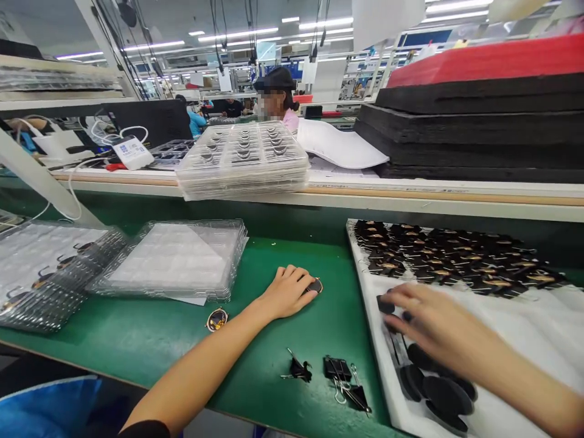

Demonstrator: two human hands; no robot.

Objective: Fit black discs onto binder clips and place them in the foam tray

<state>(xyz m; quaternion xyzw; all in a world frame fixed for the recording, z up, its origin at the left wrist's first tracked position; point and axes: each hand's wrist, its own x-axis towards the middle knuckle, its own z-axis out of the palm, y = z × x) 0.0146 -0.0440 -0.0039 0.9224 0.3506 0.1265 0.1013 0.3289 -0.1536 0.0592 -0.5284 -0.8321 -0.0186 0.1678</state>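
My left hand (pixel 286 292) rests palm down on the green mat (pixel 292 340), fingers curled over a small dark oval part (pixel 314 285). A similar gold-rimmed oval part (pixel 217 319) lies on the mat beside my left forearm. Over the white tray (pixel 378 353) at the right, my right hand (pixel 433 325) is blurred by motion, its fingertips touching a small black piece (pixel 385 306). Black oval discs (pixel 433 389) lie in the tray under my right wrist. Rows of black and gold parts (pixel 456 258) fill the far half of that tray.
Black binder clips (pixel 340 374) lie near the mat's front edge. A stack of clear blister trays (pixel 176 261) and another partly filled tray (pixel 41 274) sit at the left. On the raised shelf are more clear trays (pixel 244 158) and black foam sheets (pixel 479 128). A person works beyond.
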